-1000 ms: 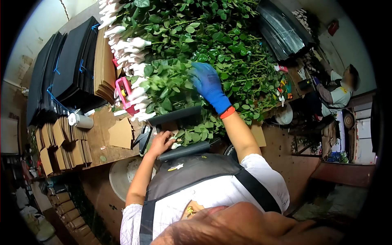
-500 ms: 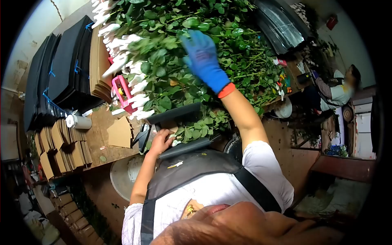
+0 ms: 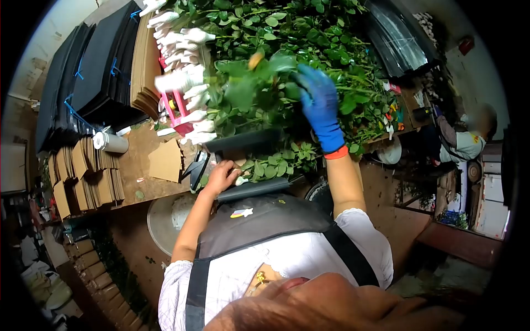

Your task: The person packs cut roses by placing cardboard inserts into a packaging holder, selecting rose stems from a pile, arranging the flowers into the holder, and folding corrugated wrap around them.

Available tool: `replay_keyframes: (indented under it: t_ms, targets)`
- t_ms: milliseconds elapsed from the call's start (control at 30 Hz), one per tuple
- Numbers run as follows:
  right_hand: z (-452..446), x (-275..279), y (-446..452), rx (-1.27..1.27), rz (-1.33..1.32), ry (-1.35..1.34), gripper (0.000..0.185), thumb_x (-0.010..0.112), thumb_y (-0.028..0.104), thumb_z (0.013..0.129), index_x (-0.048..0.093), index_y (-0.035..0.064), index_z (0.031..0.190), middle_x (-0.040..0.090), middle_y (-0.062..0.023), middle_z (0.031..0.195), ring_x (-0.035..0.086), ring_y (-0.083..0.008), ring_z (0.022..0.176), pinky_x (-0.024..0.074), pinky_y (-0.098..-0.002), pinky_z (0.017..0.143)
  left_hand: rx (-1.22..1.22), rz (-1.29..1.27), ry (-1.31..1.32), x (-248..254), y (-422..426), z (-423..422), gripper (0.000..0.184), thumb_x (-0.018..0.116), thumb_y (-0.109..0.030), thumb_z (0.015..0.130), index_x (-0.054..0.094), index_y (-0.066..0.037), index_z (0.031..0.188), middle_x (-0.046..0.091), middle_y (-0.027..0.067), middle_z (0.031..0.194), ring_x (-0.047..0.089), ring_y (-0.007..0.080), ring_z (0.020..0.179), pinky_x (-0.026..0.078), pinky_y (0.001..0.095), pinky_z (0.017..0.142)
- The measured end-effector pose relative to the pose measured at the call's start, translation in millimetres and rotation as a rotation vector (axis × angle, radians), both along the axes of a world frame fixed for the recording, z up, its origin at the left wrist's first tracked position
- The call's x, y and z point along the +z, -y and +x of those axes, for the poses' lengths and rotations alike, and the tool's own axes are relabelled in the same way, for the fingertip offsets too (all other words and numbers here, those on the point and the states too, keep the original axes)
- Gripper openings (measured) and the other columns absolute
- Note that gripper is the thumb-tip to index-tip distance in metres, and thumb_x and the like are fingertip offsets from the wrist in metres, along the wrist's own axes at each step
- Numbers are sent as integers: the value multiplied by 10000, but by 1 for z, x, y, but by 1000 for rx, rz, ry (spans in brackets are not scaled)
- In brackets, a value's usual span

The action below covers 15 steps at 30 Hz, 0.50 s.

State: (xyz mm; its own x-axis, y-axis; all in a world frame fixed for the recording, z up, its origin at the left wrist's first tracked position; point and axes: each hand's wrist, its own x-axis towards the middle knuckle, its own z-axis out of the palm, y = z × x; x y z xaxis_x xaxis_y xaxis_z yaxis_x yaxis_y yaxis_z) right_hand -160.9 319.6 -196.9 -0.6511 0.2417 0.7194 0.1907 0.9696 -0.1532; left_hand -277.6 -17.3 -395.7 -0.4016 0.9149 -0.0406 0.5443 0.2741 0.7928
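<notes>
My right hand (image 3: pixel 320 102), in a blue glove with an orange cuff, is closed on a leafy flower stem (image 3: pixel 243 88) above the pile. The stem is smeared by motion; its white-wrapped head (image 3: pixel 179 80) points left. Below it lies a deep heap of leafy stems (image 3: pixel 331 60), with white-wrapped heads (image 3: pixel 193 36) along its left side. My bare left hand (image 3: pixel 223 175) rests with bent fingers at the left end of a black-sided holder (image 3: pixel 254 190). A few leafy stems (image 3: pixel 276 165) lie inside it. What the left fingertips grip is hidden.
Black sheets (image 3: pixel 102 71) and folded cardboard (image 3: pixel 85 171) stand at left, near a white lidded cup (image 3: pixel 110 142). A pink tape dispenser (image 3: pixel 175 113), cardboard piece (image 3: pixel 165 160) and black-handled tool (image 3: pixel 196 168) lie nearby. Another person (image 3: pixel 464 140) is at far right.
My right hand has moved right and toward me, drawing a stem up off the heap. The left hand stays at the holder. The whole view has shifted slightly.
</notes>
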Motion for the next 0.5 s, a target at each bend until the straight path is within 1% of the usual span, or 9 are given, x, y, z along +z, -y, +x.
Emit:
replay_keyframes:
  t_ms: [133,200,233,300,333,367,400,433,500]
  targets:
    - [39,56,27,299,-96,85,463,656,-45,769,685,136,1194,678,-127,1212,637,-343,1115,509,-432,979,16,13,18,-7,2,1,214,734,-221,893,661,-33,965,640,141,930,619,312,883,490,392,771]
    - [54,52,39,554,-383,362,502,669,-46,755,689,175,1206,694,-111,1185,651,-318,1091,524,-427,952,79,11,40,-24,5,2,215,738,-209,889,669,-30,988,655,146,972,637,282,924,495,389,772]
    - [63,33,42,530,-346,514,426,675,47,842,688,258,1213,720,-61,1085,681,-265,964,546,-410,838,82,86,19,-33,7,2,253,749,-222,887,657,-33,1027,660,139,965,640,266,900,499,388,754]
    - [83,-31,33,339,-273,696,333,671,136,867,695,251,1178,715,-56,1013,686,-281,929,548,-421,793,86,234,-31,-39,8,3,336,771,-250,883,634,-38,1105,671,126,952,645,233,853,507,386,717]
    - [92,-63,25,234,-265,779,325,669,154,865,689,249,1176,711,-59,1009,686,-289,934,546,-427,792,45,53,-185,-28,7,0,418,799,-217,861,600,-37,1182,668,122,966,627,228,840,507,370,736]
    - [96,-90,19,146,-245,893,305,667,163,867,685,234,1163,707,-63,1019,680,-295,940,541,-431,797,223,23,402,-30,3,3,490,874,-183,781,575,-39,1141,629,75,891,577,152,757,479,315,649]
    - [94,-115,14,61,-225,1001,287,665,172,869,682,218,1151,703,-67,1030,675,-300,945,536,-434,802,252,45,372,-33,2,1,502,913,-186,730,567,-38,1062,594,47,838,549,146,698,462,296,604]
    - [95,-136,12,-21,-204,1105,270,663,181,870,678,203,1138,699,-72,1040,670,-306,950,531,-438,807,257,73,371,-30,1,3,509,909,-185,736,568,-33,1081,587,56,863,553,156,706,474,309,615]
    - [102,-170,14,58,-219,1068,258,658,200,877,670,200,1135,697,-83,1014,673,-309,948,530,-440,805,252,101,302,-23,0,5,531,903,-180,742,573,-30,1131,578,77,928,570,174,738,496,326,640]
